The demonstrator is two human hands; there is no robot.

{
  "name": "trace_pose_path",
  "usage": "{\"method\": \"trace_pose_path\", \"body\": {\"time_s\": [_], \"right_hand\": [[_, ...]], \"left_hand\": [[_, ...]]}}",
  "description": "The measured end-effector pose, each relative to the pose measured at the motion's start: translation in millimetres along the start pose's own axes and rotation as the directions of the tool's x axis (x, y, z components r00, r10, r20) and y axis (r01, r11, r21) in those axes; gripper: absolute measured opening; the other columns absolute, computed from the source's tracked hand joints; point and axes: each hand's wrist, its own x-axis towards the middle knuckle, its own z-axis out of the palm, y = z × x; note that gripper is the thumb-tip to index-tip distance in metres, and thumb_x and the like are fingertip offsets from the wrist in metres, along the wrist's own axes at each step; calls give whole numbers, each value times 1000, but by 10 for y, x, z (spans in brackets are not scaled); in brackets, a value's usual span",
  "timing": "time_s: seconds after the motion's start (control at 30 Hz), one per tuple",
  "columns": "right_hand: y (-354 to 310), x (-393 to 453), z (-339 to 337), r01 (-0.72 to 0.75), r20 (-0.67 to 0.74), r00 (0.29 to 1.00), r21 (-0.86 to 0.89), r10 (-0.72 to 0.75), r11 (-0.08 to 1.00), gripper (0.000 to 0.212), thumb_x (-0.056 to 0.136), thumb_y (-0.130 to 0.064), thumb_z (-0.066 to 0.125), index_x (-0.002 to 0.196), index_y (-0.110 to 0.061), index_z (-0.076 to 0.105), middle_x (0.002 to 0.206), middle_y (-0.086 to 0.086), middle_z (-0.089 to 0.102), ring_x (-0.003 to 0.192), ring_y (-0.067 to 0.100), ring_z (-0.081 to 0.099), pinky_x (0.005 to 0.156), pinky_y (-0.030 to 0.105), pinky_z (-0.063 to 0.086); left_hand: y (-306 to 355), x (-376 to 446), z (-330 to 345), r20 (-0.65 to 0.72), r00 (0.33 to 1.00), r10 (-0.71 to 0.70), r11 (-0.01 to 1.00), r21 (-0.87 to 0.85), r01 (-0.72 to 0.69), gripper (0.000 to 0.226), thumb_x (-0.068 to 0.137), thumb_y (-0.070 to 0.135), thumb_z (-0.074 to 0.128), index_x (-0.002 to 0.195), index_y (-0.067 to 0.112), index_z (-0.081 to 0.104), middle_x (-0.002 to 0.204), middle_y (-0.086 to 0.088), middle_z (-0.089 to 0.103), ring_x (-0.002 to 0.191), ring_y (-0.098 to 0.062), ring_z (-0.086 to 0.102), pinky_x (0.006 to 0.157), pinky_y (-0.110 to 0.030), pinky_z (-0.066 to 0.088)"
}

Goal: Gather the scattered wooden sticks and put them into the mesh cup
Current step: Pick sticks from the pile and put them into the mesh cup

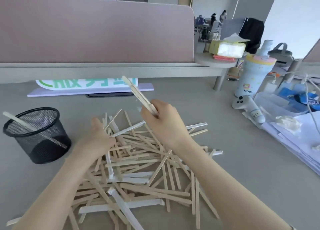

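Note:
A big heap of wooden sticks [142, 165], some in white paper wrappers, lies on the grey desk in front of me. My right hand [162, 120] hovers over the pile's far side, shut on a few sticks [138, 94] that point up and away. My left hand [98, 137] rests on the pile's left edge, fingers spread among the sticks; whether it grips any is hidden. The black mesh cup [41, 143] stands to the left of the pile, with one wrapped stick [22, 124] leaning inside it.
A white sign with green lettering [86, 86] lies at the back under a pink partition. At right stand a light-blue bottle [252, 73], a white controller [247, 106], a tissue box [226, 47], stacked papers [294, 141] and a clear tray with blue packets [290, 99].

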Motion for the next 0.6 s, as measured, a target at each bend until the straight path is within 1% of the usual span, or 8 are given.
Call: {"method": "trace_pose_path", "body": {"time_s": [0.13,0.23,0.3,0.37,0.4,0.47,0.53,0.6], "right_hand": [[4,-4,-32,-99,-79,989,286,127,953,46,92,-25,48,57,-19,19,48,-8,18,47,11,14,45,26,15],[22,13,-67,-128,-162,962,441,219,888,52,94,-29,46,57,-2,21,58,14,20,55,32,15,52,39,16],[67,11,-59,-122,-193,953,467,236,876,55,94,-30,46,59,6,24,60,20,23,57,41,18,53,40,21],[119,-9,-30,-121,-186,955,469,231,875,56,94,-31,46,60,8,26,60,17,24,56,38,18,53,36,22],[149,-20,-10,-128,-167,959,464,229,876,56,94,-33,46,60,7,27,59,14,23,55,33,18,51,33,21],[217,-35,34,-154,-123,964,458,234,875,53,94,-34,47,58,-3,24,56,8,20,51,22,17,48,28,19],[270,-43,78,-180,-85,966,447,242,876,50,94,-35,46,56,-15,20,53,1,20,50,17,17,47,27,18],[287,-54,109,-211,-58,963,440,262,873,51,94,-36,46,56,-10,23,54,2,21,51,17,18,48,29,18]], "left_hand": [[60,15,-138,39,999,-11,982,-187,18,23,92,18,46,105,14,27,78,-7,48,57,-19,46,48,-29,34],[135,31,-230,10,1000,-13,943,-332,15,19,94,21,43,108,16,31,78,-6,49,57,-18,46,48,-29,34],[188,29,-227,12,999,-42,877,-478,43,12,94,15,38,105,13,41,73,-4,46,59,-18,44,53,-28,37],[235,21,-192,40,997,-73,786,-613,82,23,92,8,33,103,13,52,69,-5,44,60,-18,42,65,-29,39],[249,16,-171,44,995,-91,761,-641,98,27,91,6,32,101,14,55,67,-4,43,60,-18,40,65,-30,39],[271,-27,-155,39,990,-137,725,-677,127,28,89,4,33,87,14,58,62,-3,44,56,-18,38,57,-27,35],[318,-80,-152,50,984,-173,658,-738,153,28,92,14,36,71,14,55,51,-1,45,51,-18,37,55,-27,34],[346,-130,-165,14,988,-155,652,-750,113,34,94,38,38,74,17,55,54,2,43,51,-16,40,56,-27,36]]}}
